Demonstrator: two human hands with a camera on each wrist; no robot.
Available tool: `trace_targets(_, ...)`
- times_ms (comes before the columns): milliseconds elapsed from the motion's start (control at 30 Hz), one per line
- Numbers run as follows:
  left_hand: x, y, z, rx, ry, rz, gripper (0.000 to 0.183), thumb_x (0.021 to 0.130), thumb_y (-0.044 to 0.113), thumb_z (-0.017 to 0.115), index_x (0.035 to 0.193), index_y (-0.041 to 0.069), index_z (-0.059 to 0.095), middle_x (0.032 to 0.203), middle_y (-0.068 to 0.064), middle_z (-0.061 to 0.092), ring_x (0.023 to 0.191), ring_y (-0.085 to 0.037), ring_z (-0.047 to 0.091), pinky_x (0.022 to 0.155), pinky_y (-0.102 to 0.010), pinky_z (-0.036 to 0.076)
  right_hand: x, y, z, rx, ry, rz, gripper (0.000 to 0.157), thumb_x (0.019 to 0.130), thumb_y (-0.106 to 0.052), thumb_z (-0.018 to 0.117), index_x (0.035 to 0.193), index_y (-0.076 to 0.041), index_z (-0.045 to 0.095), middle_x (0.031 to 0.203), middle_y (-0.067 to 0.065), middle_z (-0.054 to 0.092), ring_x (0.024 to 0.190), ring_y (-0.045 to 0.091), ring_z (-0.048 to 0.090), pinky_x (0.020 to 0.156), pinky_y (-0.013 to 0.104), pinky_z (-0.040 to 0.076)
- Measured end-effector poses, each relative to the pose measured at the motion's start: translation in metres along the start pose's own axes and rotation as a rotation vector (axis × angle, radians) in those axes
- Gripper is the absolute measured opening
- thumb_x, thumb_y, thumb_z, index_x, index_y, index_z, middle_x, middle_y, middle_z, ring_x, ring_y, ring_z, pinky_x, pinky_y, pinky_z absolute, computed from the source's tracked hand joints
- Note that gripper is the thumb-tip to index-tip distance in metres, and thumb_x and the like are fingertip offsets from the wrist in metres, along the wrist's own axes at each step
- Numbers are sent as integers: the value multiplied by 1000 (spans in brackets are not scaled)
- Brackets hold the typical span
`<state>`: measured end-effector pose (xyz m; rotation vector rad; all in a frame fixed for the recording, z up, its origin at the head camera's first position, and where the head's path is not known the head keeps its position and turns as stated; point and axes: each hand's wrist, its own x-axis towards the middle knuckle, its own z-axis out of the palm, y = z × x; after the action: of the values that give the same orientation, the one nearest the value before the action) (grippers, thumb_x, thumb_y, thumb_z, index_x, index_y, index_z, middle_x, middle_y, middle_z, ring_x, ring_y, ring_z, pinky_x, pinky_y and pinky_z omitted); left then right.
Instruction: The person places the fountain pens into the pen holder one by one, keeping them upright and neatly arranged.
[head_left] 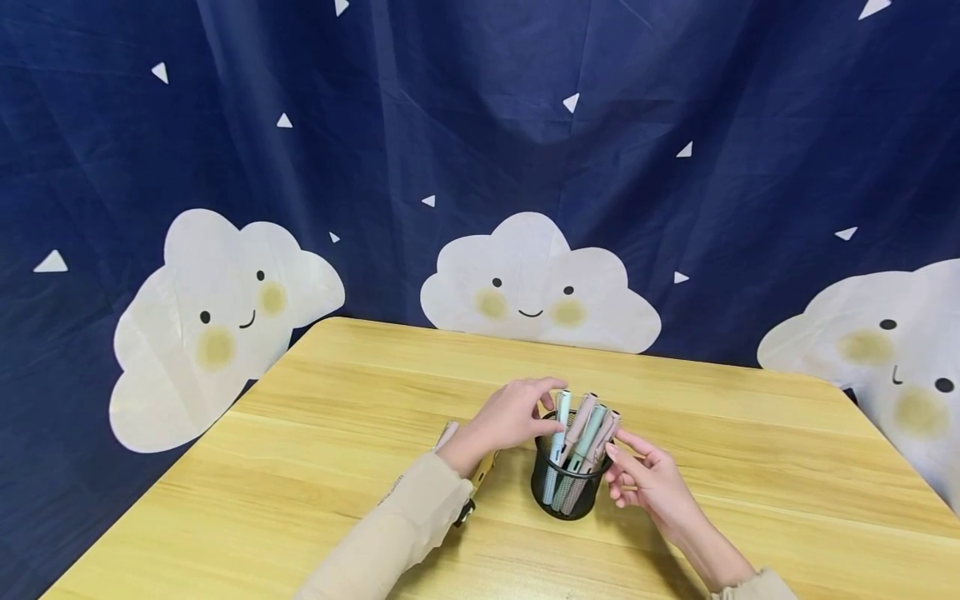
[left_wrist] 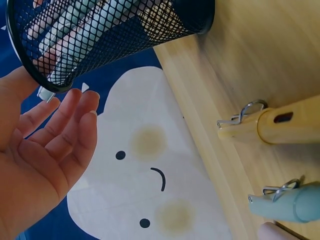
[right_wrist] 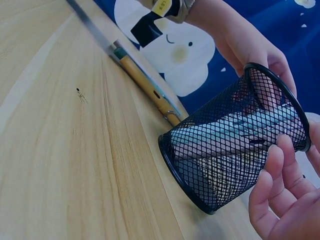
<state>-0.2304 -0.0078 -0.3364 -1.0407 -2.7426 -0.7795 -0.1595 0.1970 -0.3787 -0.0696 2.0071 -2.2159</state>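
Note:
A black mesh pen holder (head_left: pixel 567 504) stands on the table with several pens in it, pale blue, pinkish and grey-green. My left hand (head_left: pixel 517 414) is at its left side, thumb beside the light blue pen (head_left: pixel 562 421) and index finger over the cap. The left wrist view shows those fingers (left_wrist: pixel 70 122) loosely bent, apart from one another, below the rim. On the opposite side, my right hand (head_left: pixel 654 483) holds the rim with thumb and index finger. Its other fingers (right_wrist: pixel 274 162) are curled beside the mesh wall in the right wrist view.
A yellow pen (left_wrist: pixel 280 120) with a wire clip and a pale blue-green pen (left_wrist: pixel 295 202) lie on the wooden table (head_left: pixel 315 433), left of the holder. My left forearm (head_left: pixel 405 529) partly covers them in the head view. A dark blue cloud-print curtain (head_left: pixel 480 125) hangs behind the table.

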Motion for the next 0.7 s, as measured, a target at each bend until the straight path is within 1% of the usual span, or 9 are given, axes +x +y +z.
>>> trace_targets(100,-2,-1,-1,-17,2,-10,52,78,29,69,125,13,51,89,4,60,73,-8,56,65,-17,42,0,0,0,1,1,-7,58,90,-16,53,135,8,26,61,2,56,49,10,51,47,21,45)
trace_targets(200,-3,-2,-3,-27,7,-20,49,79,30,68,123,13,52,88,5,59,70,-5,54,63,-17,42,0,0,0,4,-1,-7,58,90,-16,54,135,8,26,62,3,56,49,10,51,47,21,46)
trace_targets(333,-5,-4,-4,-34,13,-30,44,80,31,66,119,14,56,87,5,60,66,-2,51,61,-17,41,0,0,0,6,-3,4,60,90,-16,53,136,7,23,62,2,56,49,10,51,47,21,46)
trace_targets(500,-9,-6,-5,-36,13,-15,39,82,33,64,115,12,59,87,3,61,68,-4,52,61,-18,42,0,1,0,2,2,11,60,90,-16,53,136,7,22,62,2,56,49,10,50,47,21,46)
trace_targets(700,-12,-9,-7,-74,5,-3,37,86,34,58,114,10,60,90,1,62,71,-6,54,63,-20,43,0,1,0,-1,5,5,60,90,-17,53,136,7,23,62,2,56,49,10,51,47,21,46)
